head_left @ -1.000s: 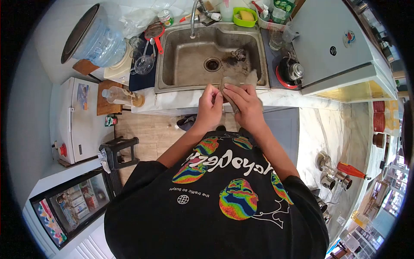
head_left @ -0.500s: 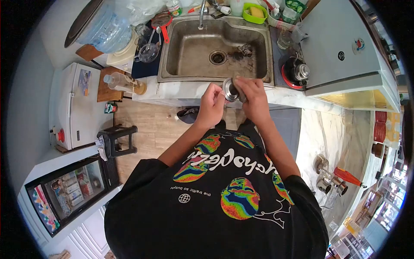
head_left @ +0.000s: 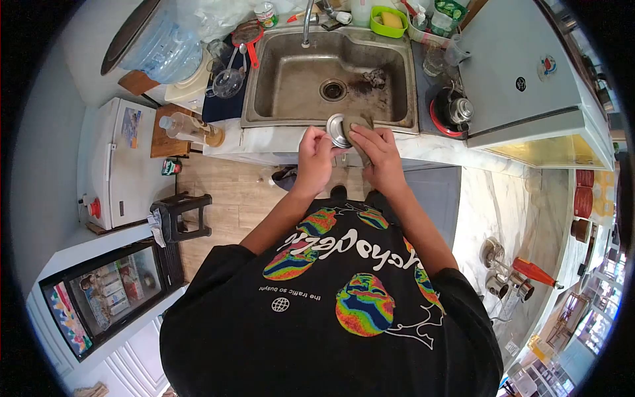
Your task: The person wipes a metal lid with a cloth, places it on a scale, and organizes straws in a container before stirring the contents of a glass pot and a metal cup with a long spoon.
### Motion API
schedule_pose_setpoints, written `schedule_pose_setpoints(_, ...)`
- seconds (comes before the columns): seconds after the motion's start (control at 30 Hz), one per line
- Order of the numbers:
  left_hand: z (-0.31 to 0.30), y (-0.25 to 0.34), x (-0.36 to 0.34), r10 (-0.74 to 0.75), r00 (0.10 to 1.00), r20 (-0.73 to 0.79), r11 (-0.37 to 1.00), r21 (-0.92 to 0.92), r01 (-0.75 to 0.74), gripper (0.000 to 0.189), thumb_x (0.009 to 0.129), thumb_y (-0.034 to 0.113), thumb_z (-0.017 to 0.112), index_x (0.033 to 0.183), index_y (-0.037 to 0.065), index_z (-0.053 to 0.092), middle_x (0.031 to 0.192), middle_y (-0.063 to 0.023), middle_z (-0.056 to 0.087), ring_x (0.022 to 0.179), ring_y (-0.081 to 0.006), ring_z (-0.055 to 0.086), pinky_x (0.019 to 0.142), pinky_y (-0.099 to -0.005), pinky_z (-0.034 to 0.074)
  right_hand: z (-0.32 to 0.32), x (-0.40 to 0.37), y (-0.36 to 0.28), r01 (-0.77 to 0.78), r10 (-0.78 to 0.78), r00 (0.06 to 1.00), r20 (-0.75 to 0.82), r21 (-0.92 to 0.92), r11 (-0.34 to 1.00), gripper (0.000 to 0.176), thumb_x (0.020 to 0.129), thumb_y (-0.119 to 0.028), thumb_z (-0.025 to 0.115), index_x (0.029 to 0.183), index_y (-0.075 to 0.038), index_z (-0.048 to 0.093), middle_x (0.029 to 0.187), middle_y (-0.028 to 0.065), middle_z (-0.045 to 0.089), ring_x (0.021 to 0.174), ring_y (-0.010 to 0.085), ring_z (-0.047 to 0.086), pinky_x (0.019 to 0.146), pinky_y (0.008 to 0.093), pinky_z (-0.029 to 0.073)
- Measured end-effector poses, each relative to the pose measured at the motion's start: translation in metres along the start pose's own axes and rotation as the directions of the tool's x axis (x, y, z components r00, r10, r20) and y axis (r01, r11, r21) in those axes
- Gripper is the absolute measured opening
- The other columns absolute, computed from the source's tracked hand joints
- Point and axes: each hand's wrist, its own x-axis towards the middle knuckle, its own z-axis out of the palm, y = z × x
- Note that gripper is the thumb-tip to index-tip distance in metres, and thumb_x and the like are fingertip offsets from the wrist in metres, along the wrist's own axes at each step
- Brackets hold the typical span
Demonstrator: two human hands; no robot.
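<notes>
In the head view, a small round shiny metal cup with a wide rim [head_left: 336,130] is held over the sink's front edge. My left hand [head_left: 315,161] grips it by the left side, fingers closed at its rim. A crumpled grey-brown cloth [head_left: 361,124] is in my right hand [head_left: 379,155], whose fingers press it against the cup's right side. Part of the cup is hidden behind the cloth. Just beyond both hands lies the steel sink [head_left: 297,122], with a dark scouring wad [head_left: 375,79] in its right part.
A faucet [head_left: 306,36] reaches over the sink's back. Glassware, including a clear glass pot [head_left: 228,83], stands on the left. To the right are a kettle [head_left: 458,109] and a green basket with a sponge [head_left: 389,22]. A black stool [head_left: 182,217] is behind on the left.
The metal cup has shifted slightly left and turned. My right hand and the cloth have moved left across it, and more of the cloth shows now.
</notes>
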Motion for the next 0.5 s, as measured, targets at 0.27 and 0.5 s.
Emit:
schedule_pose_setpoints(0.27, -0.01, 0.004, 0.0, 0.017, 1.0, 0.009, 0.993, -0.117, -0.016, 0.007, 0.108, 0.007, 0.047, 0.103, 0.002, 0.047, 0.101, -0.0082, 0.06, 0.093, -0.016, 0.066, 0.089, -0.0401, 0.064, -0.018, 0.002, 0.055, -0.254, 0.282, 0.917, -0.282, 0.135, 0.958, 0.07, 0.066, 0.021, 0.049, 0.128, -0.006, 0.068, 0.13, 0.0157, 0.069, 0.124, 0.0375, 0.061, 0.108, 0.0418, 0.047)
schedule_pose_setpoints(0.5, -0.02, -0.004, 0.005, -0.051, 0.999, -0.009, 0.981, -0.186, 0.049, 0.008, 0.11, 0.01, 0.046, 0.104, 0.004, 0.047, 0.106, -0.0098, 0.062, 0.099, -0.0189, 0.068, 0.092, -0.0416, 0.062, -0.019, -0.007, 0.081, -0.304, 0.275, 0.893, -0.357, -0.026, 0.952, 0.061, 0.075, 0.017, 0.054, 0.129, -0.007, 0.068, 0.134, 0.0139, 0.068, 0.127, 0.0359, 0.059, 0.111, 0.042, 0.044)
